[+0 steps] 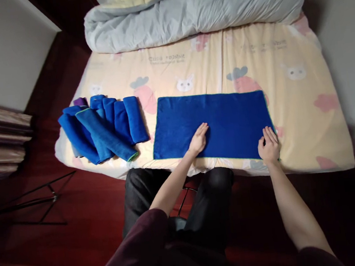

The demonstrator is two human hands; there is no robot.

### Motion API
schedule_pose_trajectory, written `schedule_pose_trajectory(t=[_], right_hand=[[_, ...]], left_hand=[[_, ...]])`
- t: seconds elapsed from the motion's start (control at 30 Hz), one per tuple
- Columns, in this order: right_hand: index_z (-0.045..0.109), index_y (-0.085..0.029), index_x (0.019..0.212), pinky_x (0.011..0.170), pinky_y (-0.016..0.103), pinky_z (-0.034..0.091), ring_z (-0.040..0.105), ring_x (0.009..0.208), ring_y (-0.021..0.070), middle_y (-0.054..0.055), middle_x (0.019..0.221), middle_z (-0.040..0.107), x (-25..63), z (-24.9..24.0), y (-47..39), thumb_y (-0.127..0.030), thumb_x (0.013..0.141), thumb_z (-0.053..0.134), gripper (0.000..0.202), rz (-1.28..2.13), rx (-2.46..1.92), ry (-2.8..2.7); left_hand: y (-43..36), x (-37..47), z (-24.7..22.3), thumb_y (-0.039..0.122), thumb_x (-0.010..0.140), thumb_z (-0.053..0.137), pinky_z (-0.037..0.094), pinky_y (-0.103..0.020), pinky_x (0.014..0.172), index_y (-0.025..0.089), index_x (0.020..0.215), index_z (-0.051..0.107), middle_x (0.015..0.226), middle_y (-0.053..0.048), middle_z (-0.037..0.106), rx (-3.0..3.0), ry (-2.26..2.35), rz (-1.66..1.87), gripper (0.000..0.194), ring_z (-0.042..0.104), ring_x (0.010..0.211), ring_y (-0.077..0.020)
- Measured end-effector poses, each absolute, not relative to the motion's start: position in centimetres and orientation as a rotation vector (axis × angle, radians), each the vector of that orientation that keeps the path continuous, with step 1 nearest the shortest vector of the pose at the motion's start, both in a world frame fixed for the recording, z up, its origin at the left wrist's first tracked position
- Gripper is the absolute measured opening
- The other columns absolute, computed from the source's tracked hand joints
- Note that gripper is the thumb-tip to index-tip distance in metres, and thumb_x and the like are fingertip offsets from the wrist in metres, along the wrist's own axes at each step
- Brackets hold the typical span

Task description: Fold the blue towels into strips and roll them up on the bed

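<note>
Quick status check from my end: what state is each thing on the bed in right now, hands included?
Blue towel: spread flat, unfolded, at the near edge of the bed.
Left hand: open, palm flat on the towel.
Right hand: fingers on the towel's near right corner.
Rolled blue towels: lying in a row, left of the flat one.
Duvet: bunched at the far end.
Bed sheet: laid flat.
</note>
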State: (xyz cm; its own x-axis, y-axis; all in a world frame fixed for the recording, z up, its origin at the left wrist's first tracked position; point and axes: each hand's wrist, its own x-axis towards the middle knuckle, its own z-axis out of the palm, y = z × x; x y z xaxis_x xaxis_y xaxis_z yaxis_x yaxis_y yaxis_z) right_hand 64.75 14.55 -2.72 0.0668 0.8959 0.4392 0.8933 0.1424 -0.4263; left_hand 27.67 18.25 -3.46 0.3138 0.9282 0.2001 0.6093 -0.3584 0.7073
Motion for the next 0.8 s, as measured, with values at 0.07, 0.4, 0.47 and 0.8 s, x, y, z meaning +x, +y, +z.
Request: schedule_pose_trajectory(t=[0.07,0.4,0.47,0.8], right_hand=[[0.065,-0.009,0.143,0.121,0.054,0.048,0.055,0.146,0.0304,0.019,0.148,0.064,64.7,-2.7,14.6,-0.02,0.099,0.042,0.051,0.003,-1.713,-1.793],[0.066,-0.007,0.141,0.121,0.053,0.049,0.056,0.145,0.0299,0.02,0.147,0.064,64.6,-2.7,14.7,-0.02,0.098,0.043,0.051,-0.011,-1.723,-1.783],[0.067,-0.008,0.141,0.121,0.052,0.049,0.056,0.145,0.0298,0.02,0.147,0.065,64.5,-2.7,14.6,-0.019,0.098,0.043,0.05,-0.013,-1.729,-1.78],[0.065,-0.01,0.143,0.12,0.054,0.05,0.057,0.144,0.0306,0.018,0.147,0.065,64.8,-2.6,14.5,-0.019,0.097,0.042,0.052,-0.021,-1.742,-1.809]], left_hand=[[18.1,23.5,-3.1,0.008,0.094,0.032,0.03,-0.05,0.133,0.012,0.152,0.053,0.164,-0.015,0.046,2.04,1.492,0.821,0.061,0.032,0.16,-0.0207],[15.6,8.8,-0.9,0.01,0.102,0.026,0.026,-0.05,0.134,0.0,0.152,0.044,0.167,-0.018,0.041,1.962,2.004,0.612,0.054,0.031,0.16,-0.023],[15.6,11.1,-0.6,0.012,0.103,0.026,0.021,-0.053,0.135,0.0,0.15,0.046,0.168,-0.02,0.037,1.985,1.979,0.627,0.052,0.022,0.163,-0.0254],[20.9,38.3,-1.5,0.042,0.105,0.04,0.012,-0.059,0.134,0.021,0.157,0.052,0.174,-0.011,0.029,2.328,1.222,0.623,0.057,0.015,0.165,-0.031]])
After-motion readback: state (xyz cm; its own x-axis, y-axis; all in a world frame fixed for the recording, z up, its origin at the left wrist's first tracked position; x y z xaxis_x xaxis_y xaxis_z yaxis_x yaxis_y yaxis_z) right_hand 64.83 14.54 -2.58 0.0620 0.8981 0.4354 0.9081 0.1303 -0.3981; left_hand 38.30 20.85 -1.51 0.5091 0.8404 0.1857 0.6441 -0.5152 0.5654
